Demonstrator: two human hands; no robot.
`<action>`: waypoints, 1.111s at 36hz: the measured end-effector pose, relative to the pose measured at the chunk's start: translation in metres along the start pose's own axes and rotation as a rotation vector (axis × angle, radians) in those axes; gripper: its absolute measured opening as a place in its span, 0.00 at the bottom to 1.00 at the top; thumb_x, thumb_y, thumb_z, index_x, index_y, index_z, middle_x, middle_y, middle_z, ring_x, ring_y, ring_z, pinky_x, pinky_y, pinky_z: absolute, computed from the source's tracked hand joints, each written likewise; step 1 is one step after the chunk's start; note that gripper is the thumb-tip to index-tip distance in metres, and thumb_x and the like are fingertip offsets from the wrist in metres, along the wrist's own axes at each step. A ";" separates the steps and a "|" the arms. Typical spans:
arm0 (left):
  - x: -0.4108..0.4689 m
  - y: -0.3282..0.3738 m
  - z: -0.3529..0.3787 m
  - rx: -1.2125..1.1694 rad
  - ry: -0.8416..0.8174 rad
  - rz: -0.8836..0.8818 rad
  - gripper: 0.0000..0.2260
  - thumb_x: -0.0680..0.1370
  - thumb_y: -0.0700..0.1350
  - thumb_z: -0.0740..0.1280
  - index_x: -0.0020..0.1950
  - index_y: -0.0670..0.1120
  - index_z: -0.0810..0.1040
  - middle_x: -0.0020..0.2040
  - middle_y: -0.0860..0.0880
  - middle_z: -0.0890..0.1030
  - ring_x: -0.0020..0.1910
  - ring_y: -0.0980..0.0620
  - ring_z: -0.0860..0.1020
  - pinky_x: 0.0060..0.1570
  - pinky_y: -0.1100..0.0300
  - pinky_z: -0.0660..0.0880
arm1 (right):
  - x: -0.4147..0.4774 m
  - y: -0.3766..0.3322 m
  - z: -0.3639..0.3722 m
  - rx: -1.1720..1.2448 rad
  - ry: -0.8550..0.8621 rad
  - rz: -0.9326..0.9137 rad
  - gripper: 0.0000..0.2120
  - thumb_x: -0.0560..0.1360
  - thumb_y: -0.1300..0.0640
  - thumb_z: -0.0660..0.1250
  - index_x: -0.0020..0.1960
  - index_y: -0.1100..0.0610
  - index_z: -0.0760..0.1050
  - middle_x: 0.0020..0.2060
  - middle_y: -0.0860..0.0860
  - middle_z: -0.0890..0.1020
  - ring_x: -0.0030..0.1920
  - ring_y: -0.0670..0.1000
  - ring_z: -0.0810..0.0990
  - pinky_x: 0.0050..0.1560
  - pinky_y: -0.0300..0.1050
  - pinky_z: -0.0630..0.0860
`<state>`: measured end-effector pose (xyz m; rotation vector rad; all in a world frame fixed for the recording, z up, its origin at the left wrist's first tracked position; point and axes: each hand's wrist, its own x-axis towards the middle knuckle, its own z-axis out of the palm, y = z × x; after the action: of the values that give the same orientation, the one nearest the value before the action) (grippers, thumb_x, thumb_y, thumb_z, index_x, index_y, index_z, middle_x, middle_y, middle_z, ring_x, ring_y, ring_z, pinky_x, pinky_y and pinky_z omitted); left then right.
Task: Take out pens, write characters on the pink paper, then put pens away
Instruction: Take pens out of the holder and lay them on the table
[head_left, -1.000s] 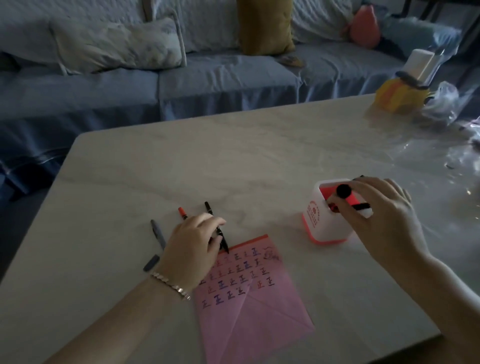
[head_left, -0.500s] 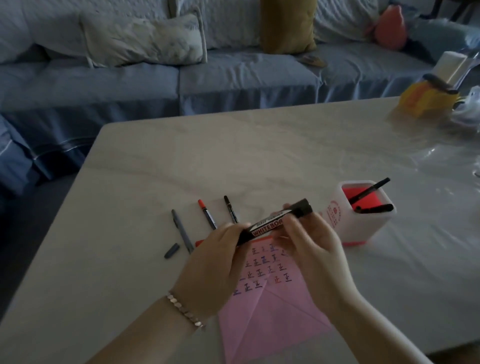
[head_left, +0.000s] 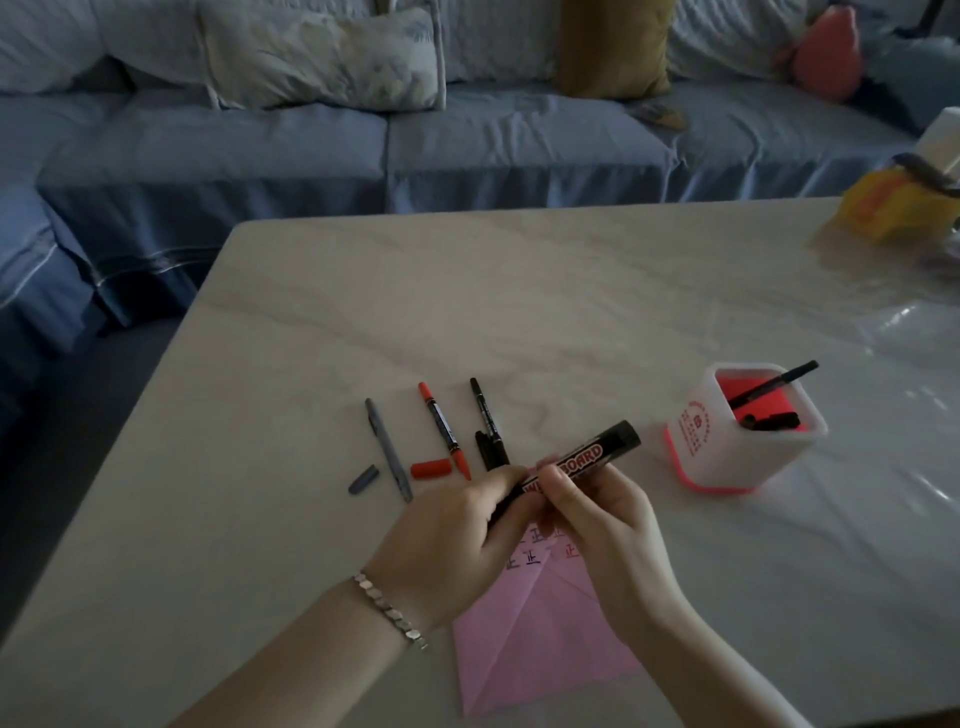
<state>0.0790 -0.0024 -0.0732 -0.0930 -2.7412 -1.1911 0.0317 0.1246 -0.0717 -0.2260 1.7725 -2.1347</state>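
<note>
Both hands hold a thick black whiteboard marker (head_left: 597, 451) above the pink paper (head_left: 540, 639). My left hand (head_left: 457, 540) grips its lower end and my right hand (head_left: 597, 514) pinches the barrel; its capped end points up and right. Written characters show on the paper between my hands. Three uncapped pens lie on the table: a grey pen (head_left: 387, 449), a red pen (head_left: 444, 428) and a black pen (head_left: 488, 423), with a grey cap (head_left: 362, 478), a red cap (head_left: 430, 468) and a black cap (head_left: 483, 451) beside them. The white-and-red pen holder (head_left: 696, 441) holds black pens.
The marble table (head_left: 519, 291) has its left edge close to the pens. A yellow object (head_left: 893, 200) and clear plastic wrap sit at the far right. A blue sofa (head_left: 363, 145) with cushions runs behind the table.
One second ago my right hand was in the pen holder and my left rested by the pens. Since then the marker was brought over the paper and both hands hold it.
</note>
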 end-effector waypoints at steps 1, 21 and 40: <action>0.000 0.000 0.000 -0.021 -0.013 0.001 0.16 0.76 0.61 0.52 0.53 0.57 0.74 0.38 0.53 0.82 0.33 0.54 0.80 0.34 0.54 0.76 | -0.001 0.001 -0.001 0.003 -0.003 0.005 0.06 0.73 0.64 0.64 0.38 0.64 0.75 0.26 0.51 0.78 0.28 0.46 0.75 0.31 0.37 0.74; -0.016 -0.007 -0.016 -0.177 0.123 -0.285 0.19 0.73 0.66 0.53 0.58 0.58 0.60 0.27 0.57 0.73 0.26 0.60 0.71 0.28 0.67 0.68 | 0.026 -0.008 -0.009 -0.011 0.048 -0.018 0.04 0.74 0.55 0.62 0.47 0.53 0.73 0.39 0.51 0.81 0.41 0.51 0.80 0.47 0.42 0.78; -0.004 -0.042 -0.016 0.083 0.248 -0.303 0.08 0.75 0.41 0.66 0.53 0.48 0.76 0.46 0.57 0.76 0.46 0.61 0.74 0.45 0.81 0.66 | 0.131 0.030 -0.021 -1.364 -0.034 0.055 0.18 0.75 0.48 0.63 0.53 0.63 0.75 0.44 0.58 0.77 0.44 0.58 0.76 0.41 0.46 0.70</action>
<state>0.0795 -0.0428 -0.0932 0.4635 -2.6401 -1.0667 -0.0918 0.0911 -0.1186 -0.4979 2.8131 -0.5408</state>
